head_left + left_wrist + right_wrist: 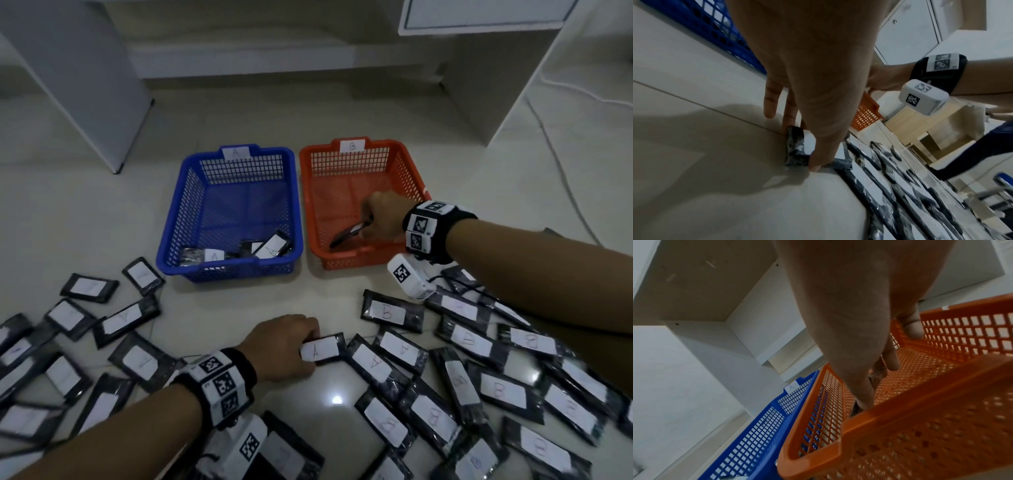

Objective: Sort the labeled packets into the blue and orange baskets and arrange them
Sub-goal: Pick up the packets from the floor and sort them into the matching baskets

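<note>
At the far left, a scatter of flat black plastic packets with white paper labels was spread over the pale tiled floor, several overlapping. Further in, the left hand was lowered to the floor, and one black packet bearing a white label marked "A" was pinched at its near end between thumb and fingers; in the left wrist view the packet was seen gripped by the thumb on one edge and the fingertips on the other, its far end touching the neighbouring packets.

Beyond that hand, the blue plastic mesh basket tagged "A" was set on the floor, with a few A-labelled packets lying tilted along its near wall. Just beside it on the right, almost touching, stood the orange plastic mesh basket tagged "B". The right hand was reached into the near part of that basket, and a dark packet was held at one end between curled fingers, tilted low over the basket floor; its label could not be read. In the right wrist view the grip was largely hidden behind the basket's near rim.

To the right, a larger heap of packets, mostly marked "B", was piled near the right forearm.
</note>
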